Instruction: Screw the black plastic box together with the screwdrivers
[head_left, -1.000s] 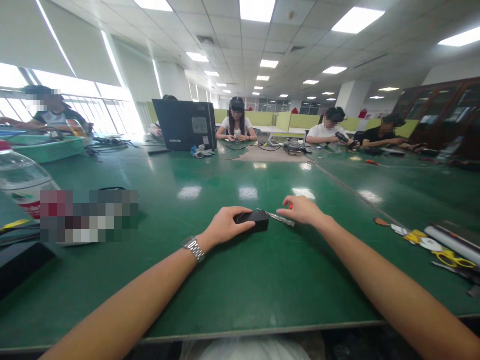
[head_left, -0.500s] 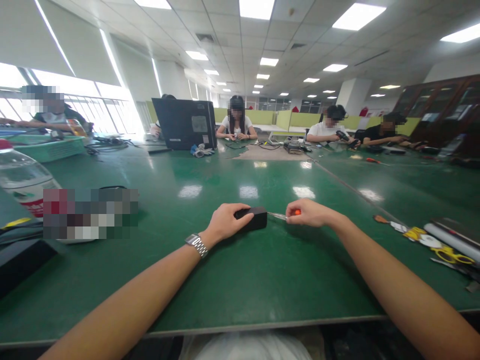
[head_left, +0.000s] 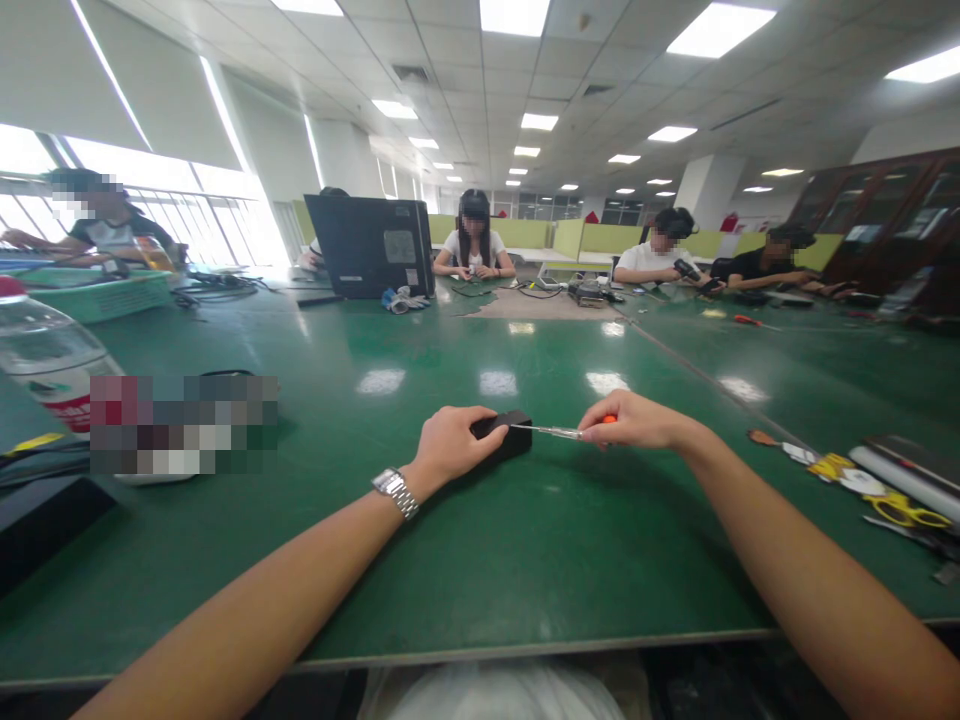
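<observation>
A small black oblong box lies on the green tabletop, its right end uncovered. My left hand, with a metal-band watch on the wrist, is closed around the box's left part, thumb along the near side. To the right, my right hand grips a screwdriver by its orange handle, mostly hidden in the fingers. The thin silver shaft points left, roughly level, and its tip overlaps the box near my left thumb. Whether the tip touches the box I cannot tell.
Scissors with yellow handles and other tools lie at the right. A water bottle and a black block stand at the left. Farther back are a black computer case, a green basket and several people at the table.
My right hand has shifted slightly right and up. More of the screwdriver's shaft shows, and its tip now overlaps the box instead of ending at its right edge. The left hand stays put.
</observation>
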